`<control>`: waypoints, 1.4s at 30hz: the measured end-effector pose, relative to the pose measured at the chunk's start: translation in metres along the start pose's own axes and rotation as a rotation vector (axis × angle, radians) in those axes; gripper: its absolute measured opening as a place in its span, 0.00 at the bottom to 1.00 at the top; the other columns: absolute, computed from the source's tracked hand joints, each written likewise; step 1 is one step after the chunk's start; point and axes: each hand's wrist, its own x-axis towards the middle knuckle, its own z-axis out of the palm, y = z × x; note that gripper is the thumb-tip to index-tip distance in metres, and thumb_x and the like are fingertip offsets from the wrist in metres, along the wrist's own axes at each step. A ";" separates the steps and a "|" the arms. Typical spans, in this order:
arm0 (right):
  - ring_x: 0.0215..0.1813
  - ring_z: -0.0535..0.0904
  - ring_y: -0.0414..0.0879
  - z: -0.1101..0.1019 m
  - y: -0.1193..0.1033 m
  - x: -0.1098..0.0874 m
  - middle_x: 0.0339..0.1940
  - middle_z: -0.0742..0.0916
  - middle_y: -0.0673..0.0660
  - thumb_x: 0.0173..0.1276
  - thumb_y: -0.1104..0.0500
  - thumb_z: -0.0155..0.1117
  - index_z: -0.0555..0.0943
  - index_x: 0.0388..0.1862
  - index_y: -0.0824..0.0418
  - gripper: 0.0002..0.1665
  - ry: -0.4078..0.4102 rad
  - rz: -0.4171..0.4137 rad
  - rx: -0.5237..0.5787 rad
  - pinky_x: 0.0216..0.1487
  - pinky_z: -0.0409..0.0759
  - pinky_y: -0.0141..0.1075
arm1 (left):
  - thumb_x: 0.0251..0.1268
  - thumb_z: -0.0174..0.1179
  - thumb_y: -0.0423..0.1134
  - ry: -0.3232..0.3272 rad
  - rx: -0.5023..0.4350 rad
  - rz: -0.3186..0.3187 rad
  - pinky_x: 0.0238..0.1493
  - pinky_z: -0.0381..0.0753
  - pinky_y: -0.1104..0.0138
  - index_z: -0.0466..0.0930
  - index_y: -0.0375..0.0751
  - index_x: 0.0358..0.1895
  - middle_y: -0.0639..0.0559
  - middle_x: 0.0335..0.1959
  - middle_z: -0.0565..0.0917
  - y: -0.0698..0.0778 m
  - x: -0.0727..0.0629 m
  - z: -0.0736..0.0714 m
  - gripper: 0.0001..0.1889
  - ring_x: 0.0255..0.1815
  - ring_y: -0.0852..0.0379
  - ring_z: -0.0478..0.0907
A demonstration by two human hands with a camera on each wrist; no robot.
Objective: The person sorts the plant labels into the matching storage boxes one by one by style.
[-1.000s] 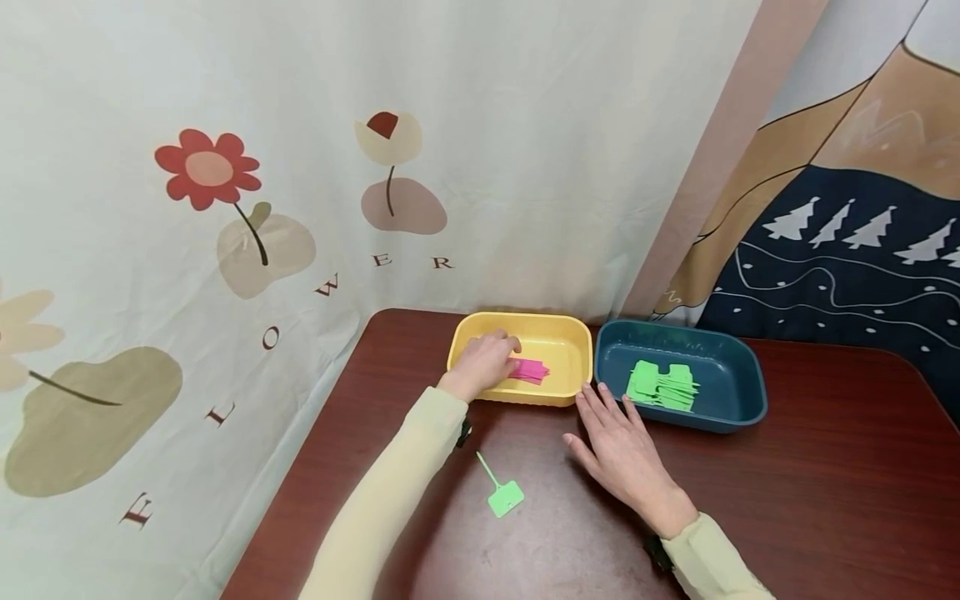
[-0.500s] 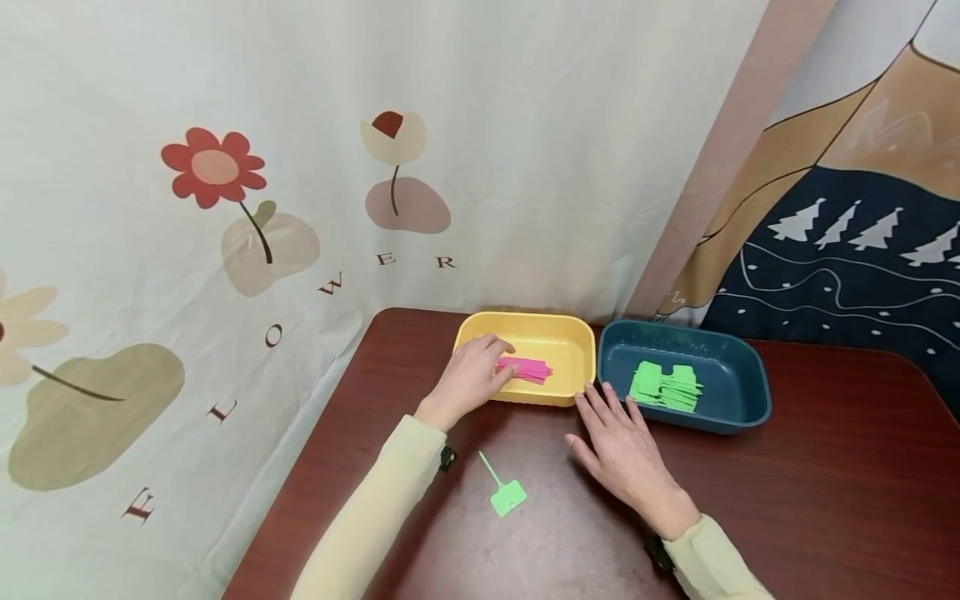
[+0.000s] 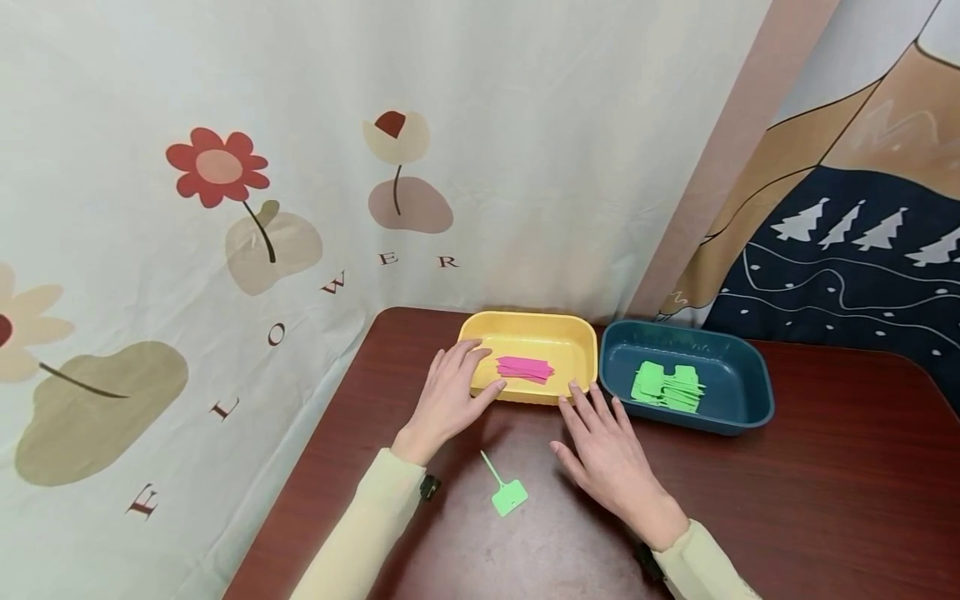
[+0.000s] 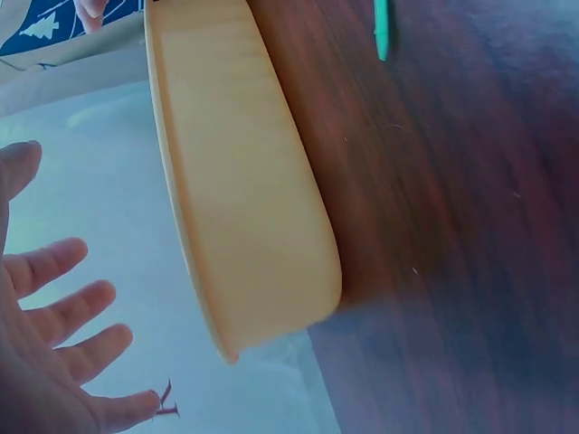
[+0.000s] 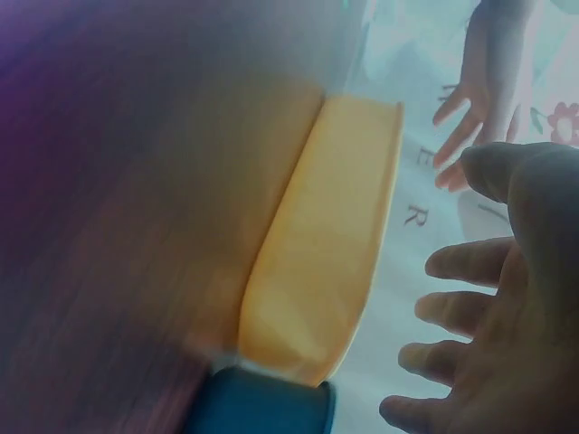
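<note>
My left hand (image 3: pixel 448 393) hovers with spread fingers over the left end of the yellow bin (image 3: pixel 558 327), holding nothing. In the left wrist view, its fingers (image 4: pixel 77 307) stand apart from the bin wall. A stack of pink tags (image 3: pixel 525 369) lies on the bin floor, just right of this hand. My right hand (image 3: pixel 611 457) has its fingers extended near the bin's front right corner; whether they touch the rim I cannot tell. Nothing is in its grasp in the right wrist view, where the hand (image 5: pixel 493 344) shows at the right.
Right beside the yellow bin stands a dark blue bin (image 3: pixel 738 392) with a pile of green tags (image 3: pixel 667 387) inside. One green tag with a thin stem (image 3: pixel 510 497) lies on the brown table (image 3: pixel 540 558) between the arms. A printed curtain (image 3: pixel 525 167) hangs behind the table.
My left hand has drawn back from the pink tags, leftward and toward me, its fingers opening out. The pink stack is now fully visible. My right hand has shifted slightly left.
</note>
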 end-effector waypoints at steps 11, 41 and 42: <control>0.77 0.67 0.62 0.006 -0.034 0.011 0.75 0.76 0.60 0.76 0.41 0.62 0.75 0.74 0.62 0.37 -0.054 -0.070 0.025 0.73 0.62 0.66 | 0.70 0.62 0.59 -0.007 -0.023 -0.149 0.76 0.55 0.38 0.75 0.40 0.70 0.43 0.75 0.71 -0.010 -0.025 -0.013 0.33 0.79 0.42 0.61; 0.34 0.76 0.50 0.050 -0.084 0.025 0.29 0.77 0.52 0.60 0.34 0.76 0.80 0.29 0.57 0.28 -0.074 -0.200 -0.183 0.33 0.72 0.40 | 0.71 0.65 0.51 0.095 -0.101 -0.256 0.77 0.56 0.41 0.74 0.40 0.72 0.45 0.77 0.69 -0.018 -0.059 -0.025 0.31 0.80 0.41 0.60; 0.34 0.76 0.50 0.051 -0.084 0.026 0.29 0.77 0.52 0.59 0.34 0.76 0.79 0.29 0.57 0.28 -0.078 -0.204 -0.194 0.33 0.73 0.39 | 0.71 0.65 0.51 0.101 -0.103 -0.253 0.77 0.56 0.42 0.74 0.40 0.71 0.45 0.77 0.69 -0.018 -0.059 -0.024 0.30 0.80 0.41 0.60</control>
